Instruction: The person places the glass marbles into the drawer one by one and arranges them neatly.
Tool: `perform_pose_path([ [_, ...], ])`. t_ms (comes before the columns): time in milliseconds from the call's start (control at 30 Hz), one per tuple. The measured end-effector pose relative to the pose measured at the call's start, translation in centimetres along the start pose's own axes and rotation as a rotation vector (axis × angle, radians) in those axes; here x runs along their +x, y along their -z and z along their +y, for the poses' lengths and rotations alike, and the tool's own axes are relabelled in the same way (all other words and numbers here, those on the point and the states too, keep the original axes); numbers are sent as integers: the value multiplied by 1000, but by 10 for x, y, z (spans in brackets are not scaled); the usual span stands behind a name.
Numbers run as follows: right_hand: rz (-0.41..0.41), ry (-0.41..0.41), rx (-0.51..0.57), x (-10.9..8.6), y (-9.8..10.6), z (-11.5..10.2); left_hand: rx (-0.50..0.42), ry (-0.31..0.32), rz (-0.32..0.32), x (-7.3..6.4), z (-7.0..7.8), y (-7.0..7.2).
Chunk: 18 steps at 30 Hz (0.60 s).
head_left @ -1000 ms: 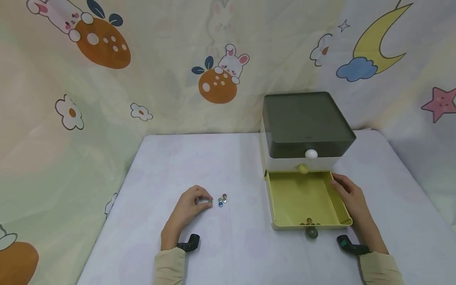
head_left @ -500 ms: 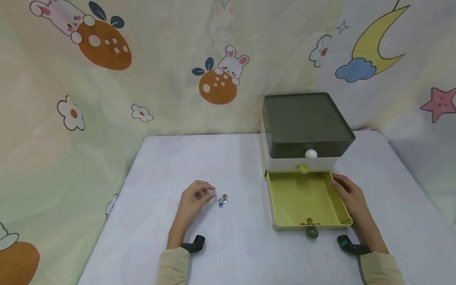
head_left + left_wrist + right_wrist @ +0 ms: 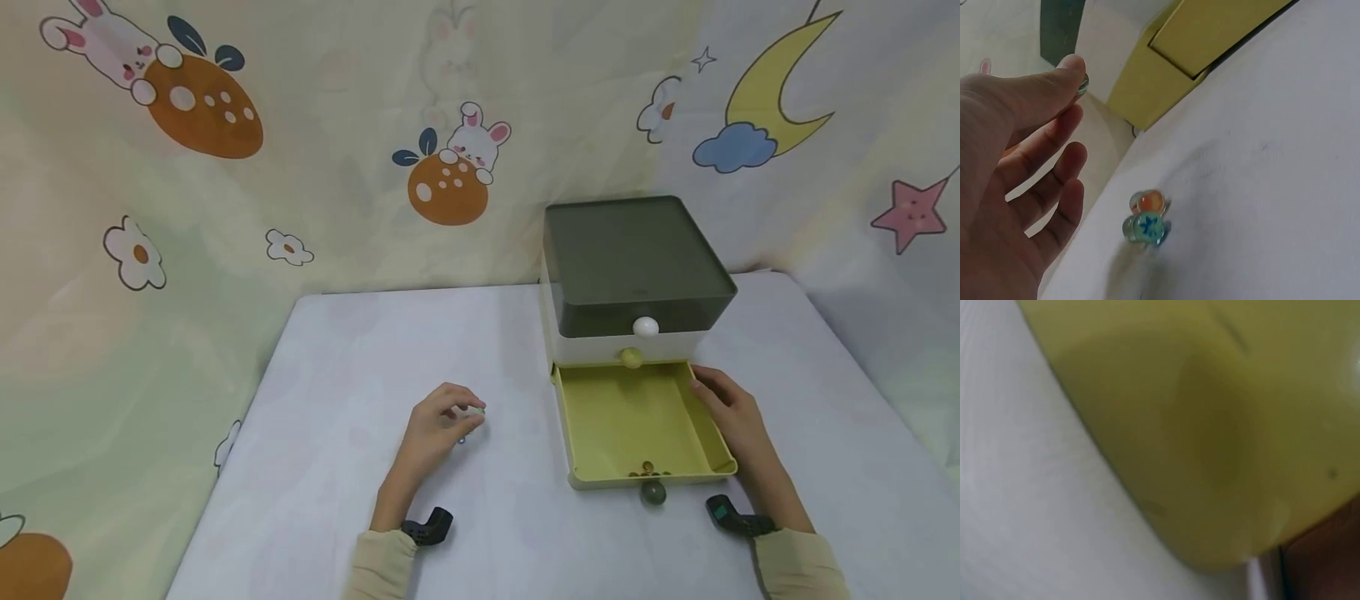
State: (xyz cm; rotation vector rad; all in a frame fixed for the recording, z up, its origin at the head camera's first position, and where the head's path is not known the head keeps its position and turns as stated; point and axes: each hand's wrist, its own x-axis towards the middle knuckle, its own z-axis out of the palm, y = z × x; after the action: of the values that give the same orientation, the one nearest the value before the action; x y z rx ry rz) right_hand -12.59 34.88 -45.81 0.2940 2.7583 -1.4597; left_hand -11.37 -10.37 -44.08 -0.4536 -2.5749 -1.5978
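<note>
My left hand (image 3: 433, 429) pinches a small greenish glass marble (image 3: 1084, 85) between thumb and fingertip, raised above the white table. Below it, in the left wrist view, a cluster of marbles lies on the cloth, among them an orange marble (image 3: 1151, 202) and a clear one with a blue star pattern (image 3: 1149, 227). In the head view the hand hides most of that cluster. At the right, my right hand (image 3: 737, 421) grips the side wall of a pulled-out yellow-green drawer (image 3: 630, 417), thumb at the rim. Several amber marbles (image 3: 647, 467) lie at the drawer's front.
The drawer belongs to a box unit with a dark green top (image 3: 637, 254), standing at the table's back right. A white knob (image 3: 646, 326), a yellow knob (image 3: 632, 357) and a dark green knob (image 3: 653, 492) stick out in front. Behind the table (image 3: 405, 333) hangs a printed curtain (image 3: 337, 167).
Holding the marble, my left hand has lifted and moved right, over the loose marbles toward the drawer. My right hand stays on the drawer's side. The head view has shifted slightly.
</note>
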Motion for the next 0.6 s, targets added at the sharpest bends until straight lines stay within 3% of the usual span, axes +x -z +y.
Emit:
perform_pose_path([
  [333,-26,-2,13,1,3,-2,-19,-108,-151,24,39,-25],
  [600,-20,5,-1,0,1,-1,-3,-282,-272,42,68,-56],
])
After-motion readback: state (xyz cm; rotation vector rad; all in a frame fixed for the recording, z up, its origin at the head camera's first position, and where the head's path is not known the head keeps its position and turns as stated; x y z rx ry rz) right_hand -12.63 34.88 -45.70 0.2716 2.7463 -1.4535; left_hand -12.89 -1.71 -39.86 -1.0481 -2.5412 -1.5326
